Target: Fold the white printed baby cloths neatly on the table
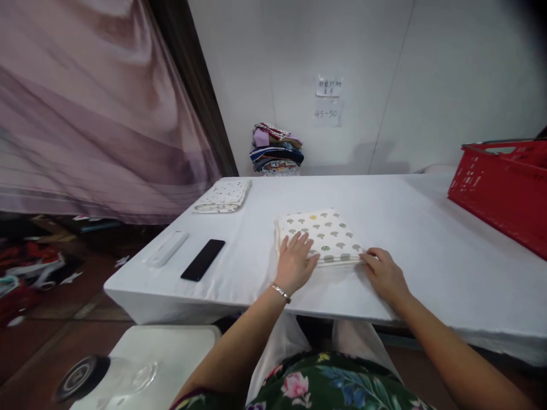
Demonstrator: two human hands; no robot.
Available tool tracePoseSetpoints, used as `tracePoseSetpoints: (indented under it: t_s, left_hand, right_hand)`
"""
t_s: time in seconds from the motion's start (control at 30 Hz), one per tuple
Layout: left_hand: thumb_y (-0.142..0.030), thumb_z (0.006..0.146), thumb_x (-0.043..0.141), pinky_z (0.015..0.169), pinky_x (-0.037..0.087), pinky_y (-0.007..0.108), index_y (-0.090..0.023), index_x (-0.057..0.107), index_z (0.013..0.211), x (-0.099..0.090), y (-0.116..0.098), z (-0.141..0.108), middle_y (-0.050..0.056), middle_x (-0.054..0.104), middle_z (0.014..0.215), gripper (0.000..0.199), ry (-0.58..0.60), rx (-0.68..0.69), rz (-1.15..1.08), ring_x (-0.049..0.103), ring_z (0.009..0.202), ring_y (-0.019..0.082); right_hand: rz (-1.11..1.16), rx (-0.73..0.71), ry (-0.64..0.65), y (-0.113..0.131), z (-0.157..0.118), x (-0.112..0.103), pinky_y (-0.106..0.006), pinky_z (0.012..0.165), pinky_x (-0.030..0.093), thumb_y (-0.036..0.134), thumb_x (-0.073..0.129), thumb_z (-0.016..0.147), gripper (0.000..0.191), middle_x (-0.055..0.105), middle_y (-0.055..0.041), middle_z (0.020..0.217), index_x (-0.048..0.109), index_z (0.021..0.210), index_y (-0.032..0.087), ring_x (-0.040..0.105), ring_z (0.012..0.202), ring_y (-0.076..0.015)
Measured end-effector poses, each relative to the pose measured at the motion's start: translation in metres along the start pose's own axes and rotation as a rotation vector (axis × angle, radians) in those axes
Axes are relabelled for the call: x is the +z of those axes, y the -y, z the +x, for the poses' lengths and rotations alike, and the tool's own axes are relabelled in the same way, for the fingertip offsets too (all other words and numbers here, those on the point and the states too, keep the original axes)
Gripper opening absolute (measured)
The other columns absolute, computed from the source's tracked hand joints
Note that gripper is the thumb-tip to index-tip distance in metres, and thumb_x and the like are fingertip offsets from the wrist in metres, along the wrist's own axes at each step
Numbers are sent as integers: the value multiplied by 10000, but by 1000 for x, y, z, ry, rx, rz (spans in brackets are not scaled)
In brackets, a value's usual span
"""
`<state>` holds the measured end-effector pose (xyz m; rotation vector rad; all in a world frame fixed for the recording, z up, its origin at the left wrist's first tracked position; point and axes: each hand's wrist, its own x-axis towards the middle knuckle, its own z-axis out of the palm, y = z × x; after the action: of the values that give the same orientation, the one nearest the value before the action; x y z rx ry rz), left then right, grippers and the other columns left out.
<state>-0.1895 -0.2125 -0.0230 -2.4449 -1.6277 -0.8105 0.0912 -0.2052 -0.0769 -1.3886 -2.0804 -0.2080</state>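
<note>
A folded white cloth printed with grey, green and yellow tree-like shapes lies flat on the white-covered table. My left hand rests on the cloth's left front part, fingers spread and pressed flat. At the near right corner, my right hand pinches the cloth's edge between thumb and fingers. Another folded white cloth with small dark specks sits at the table's far left. A black phone lies to the left of my left hand.
Beside the phone is a white oblong case. A red plastic basket stands at the right. Folded fabrics are stacked past the back edge, below two paper notes. A pink curtain hangs at left; a white stool stands below.
</note>
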Motion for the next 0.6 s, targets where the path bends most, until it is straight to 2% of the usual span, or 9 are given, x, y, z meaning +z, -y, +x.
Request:
tracePoseSetpoints:
  t_s: [0.17, 0.27, 0.37, 0.47, 0.6]
  left_hand:
    - [-541, 869, 401, 1069, 254, 513, -178, 481, 1270, 27, 10, -6, 114, 429, 1390, 547, 120, -74, 112, 331, 1308, 286]
    - [-562, 878, 351, 1086, 231, 503, -185, 455, 1299, 35, 16, -14, 100, 404, 1410, 575, 116, -81, 119, 307, 1320, 276]
    - [-562, 879, 344, 1090, 219, 508, -187, 453, 1302, 35, 16, -16, 99, 406, 1408, 576, 106, -84, 113, 302, 1322, 277]
    - [-552, 878, 356, 1088, 217, 517, -180, 452, 1303, 35, 14, -14, 107, 409, 1405, 573, 107, -85, 108, 304, 1320, 283]
    - [-538, 875, 381, 1089, 217, 524, -173, 461, 1296, 33, 14, -13, 113, 412, 1403, 563, 110, -88, 102, 308, 1320, 286]
  right_hand:
    - [24, -12, 36, -6, -1, 0, -348, 754, 502, 277, 425, 860, 272, 598, -64, 981, 662, 987, 240, 569, 913, -218]
    - [41, 0, 97, -12, 0, 0, -342, 763, 499, 300, 408, 863, 294, 600, -58, 1000, 660, 1002, 239, 573, 931, -214]
    - [58, 24, 215, -14, 7, -7, -344, 748, 505, 298, 420, 840, 297, 611, -51, 1012, 669, 994, 250, 592, 914, -214]
    - [98, 31, 287, -2, 25, -17, -367, 811, 496, 251, 433, 798, 312, 607, -48, 1105, 678, 990, 244, 595, 947, -221]
    - [200, 40, 215, 33, 62, -19, -381, 896, 463, 316, 406, 847, 368, 471, -60, 1343, 613, 1137, 224, 475, 1183, -251]
